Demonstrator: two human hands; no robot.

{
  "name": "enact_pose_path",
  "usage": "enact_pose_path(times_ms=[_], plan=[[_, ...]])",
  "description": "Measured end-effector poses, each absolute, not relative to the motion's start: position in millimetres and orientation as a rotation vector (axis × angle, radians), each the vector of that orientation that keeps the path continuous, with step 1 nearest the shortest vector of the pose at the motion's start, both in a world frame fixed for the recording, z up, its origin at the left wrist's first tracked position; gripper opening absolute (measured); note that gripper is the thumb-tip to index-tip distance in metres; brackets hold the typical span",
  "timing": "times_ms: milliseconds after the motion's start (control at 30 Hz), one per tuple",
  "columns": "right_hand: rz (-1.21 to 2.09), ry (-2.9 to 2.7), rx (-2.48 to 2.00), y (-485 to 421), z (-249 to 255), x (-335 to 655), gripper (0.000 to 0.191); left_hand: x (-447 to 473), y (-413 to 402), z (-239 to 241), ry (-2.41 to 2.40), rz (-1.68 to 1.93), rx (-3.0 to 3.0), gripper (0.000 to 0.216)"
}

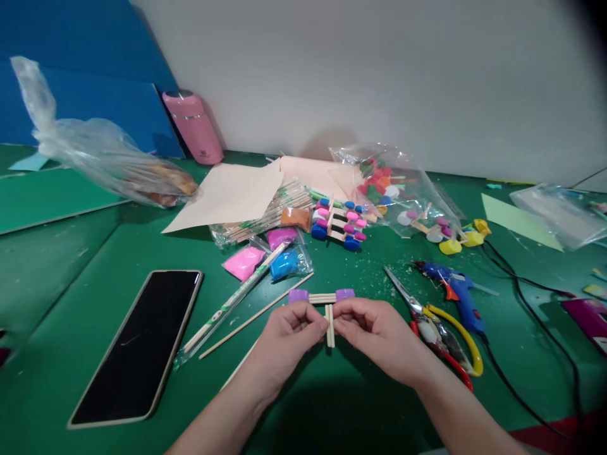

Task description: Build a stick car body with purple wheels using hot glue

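Observation:
Both hands hold a small craft piece (322,297) of thin wooden sticks with a purple clay lump at each end. A short pair of sticks (330,326) hangs down from its middle. My left hand (284,341) pinches the piece from the left. My right hand (374,335) pinches it from the right, fingertips nearly meeting at the short sticks. The piece is just above the green table (71,272), near its front middle.
A black phone (140,344) lies at the left. Scissors (434,325) and a blue glue gun (455,287) with its cable lie at the right. Behind are clay packets (265,256), stick bundles (258,218), paper (232,193), finished models (339,224), plastic bags and a pink bottle (192,126).

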State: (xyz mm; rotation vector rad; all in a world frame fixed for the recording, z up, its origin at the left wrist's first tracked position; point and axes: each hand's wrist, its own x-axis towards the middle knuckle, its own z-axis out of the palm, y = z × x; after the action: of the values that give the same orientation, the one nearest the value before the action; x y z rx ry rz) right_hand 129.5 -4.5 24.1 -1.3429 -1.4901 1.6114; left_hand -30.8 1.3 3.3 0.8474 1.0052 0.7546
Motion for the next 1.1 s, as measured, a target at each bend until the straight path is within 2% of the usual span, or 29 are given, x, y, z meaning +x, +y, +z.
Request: enact_pose_path(times_ms=[1100], plan=[[1.636,-1.496,-1.339,-4.8,21.8,130.0,0.015,-31.2,2.3,4.4,1.018,0.734,0.88,0.016]])
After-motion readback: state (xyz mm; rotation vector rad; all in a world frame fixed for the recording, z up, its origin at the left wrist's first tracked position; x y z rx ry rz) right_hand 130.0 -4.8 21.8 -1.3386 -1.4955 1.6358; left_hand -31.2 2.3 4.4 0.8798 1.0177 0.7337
